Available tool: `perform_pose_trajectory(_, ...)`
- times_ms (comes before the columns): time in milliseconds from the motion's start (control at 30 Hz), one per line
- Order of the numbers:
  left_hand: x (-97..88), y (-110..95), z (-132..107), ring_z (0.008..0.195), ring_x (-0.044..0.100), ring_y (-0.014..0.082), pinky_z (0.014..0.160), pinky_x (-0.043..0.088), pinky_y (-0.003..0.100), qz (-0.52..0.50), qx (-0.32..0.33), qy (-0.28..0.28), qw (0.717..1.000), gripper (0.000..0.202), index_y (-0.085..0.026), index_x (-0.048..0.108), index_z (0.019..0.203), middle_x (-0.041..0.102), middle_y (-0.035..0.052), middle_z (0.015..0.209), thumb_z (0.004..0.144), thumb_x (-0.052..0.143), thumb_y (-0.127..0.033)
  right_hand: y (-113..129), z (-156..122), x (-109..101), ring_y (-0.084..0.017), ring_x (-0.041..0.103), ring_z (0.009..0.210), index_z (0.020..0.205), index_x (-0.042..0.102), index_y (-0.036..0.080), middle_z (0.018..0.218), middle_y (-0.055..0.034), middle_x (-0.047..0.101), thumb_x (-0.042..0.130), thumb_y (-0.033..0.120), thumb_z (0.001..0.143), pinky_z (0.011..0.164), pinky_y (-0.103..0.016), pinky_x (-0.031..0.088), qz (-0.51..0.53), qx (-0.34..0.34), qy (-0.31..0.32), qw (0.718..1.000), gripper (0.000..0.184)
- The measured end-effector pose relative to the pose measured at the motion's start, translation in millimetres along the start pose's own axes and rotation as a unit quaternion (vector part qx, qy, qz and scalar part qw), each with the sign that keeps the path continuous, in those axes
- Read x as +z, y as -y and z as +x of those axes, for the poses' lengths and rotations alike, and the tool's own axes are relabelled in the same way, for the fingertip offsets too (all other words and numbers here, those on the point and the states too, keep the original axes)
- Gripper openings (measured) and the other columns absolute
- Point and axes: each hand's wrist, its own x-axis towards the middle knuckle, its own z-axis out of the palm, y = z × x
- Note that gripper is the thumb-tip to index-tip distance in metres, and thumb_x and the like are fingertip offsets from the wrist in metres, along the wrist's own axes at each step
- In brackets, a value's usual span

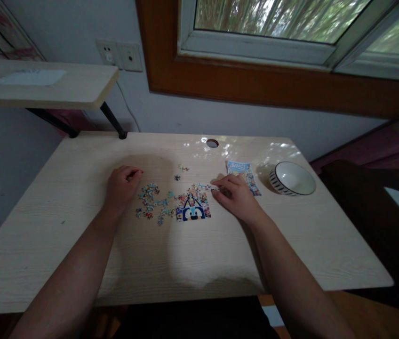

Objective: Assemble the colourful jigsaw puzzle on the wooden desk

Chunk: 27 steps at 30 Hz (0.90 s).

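Note:
A partly assembled jigsaw puzzle [194,213] lies on the table, showing a blue cartoon dog's face. Loose puzzle pieces [149,192] spread to its left, and a few sit behind it. My right hand [236,194] is at the puzzle's upper right, its thumb and index finger closed around a small, light puzzle piece [214,187]. Left of the loose pieces, my left hand [122,187] rests with curled fingers, thumb and index pinched together; whatever they hold, if anything, is too small to name. Partly behind my right hand lies a printed picture sheet [242,168] with the same cartoon style.
A white bowl with dark stripes [293,179] stands at the right on the wooden table [61,254]. A round cable hole [212,143] is near the back edge. A raised shelf [79,87] on black legs overhangs the back left corner.

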Motion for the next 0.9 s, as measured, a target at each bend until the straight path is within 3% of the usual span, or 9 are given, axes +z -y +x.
perform_pose_trajectory(167,-0.2,-1.0,-0.9,0.092,0.065,0.0240,0.093,0.050,0.038,0.002,-0.003,0.003,1.000,0.026,-0.020,0.077,0.090,0.074,0.0070,0.096,0.091,0.057,-0.036,4.9,-0.1,12.4,-0.030,0.061,0.098,0.115,0.076,0.026,0.103,-0.0102,0.069,0.070,0.037,0.095,0.089,-0.047,0.049,-0.029,-0.002,0.002,1.000,0.024)
perform_pose_trajectory(900,0.4,-2.5,-1.1,0.090,0.065,0.0231,0.089,0.050,0.037,-0.009,-0.010,0.011,1.000,0.026,-0.019,0.076,0.090,0.073,0.0069,0.095,0.091,0.057,-0.036,0.2,-1.0,20.2,-0.028,0.060,0.101,0.119,0.076,0.026,0.112,-0.0102,0.070,0.062,0.023,0.099,0.092,-0.047,0.045,-0.024,-0.015,0.002,1.000,0.024)
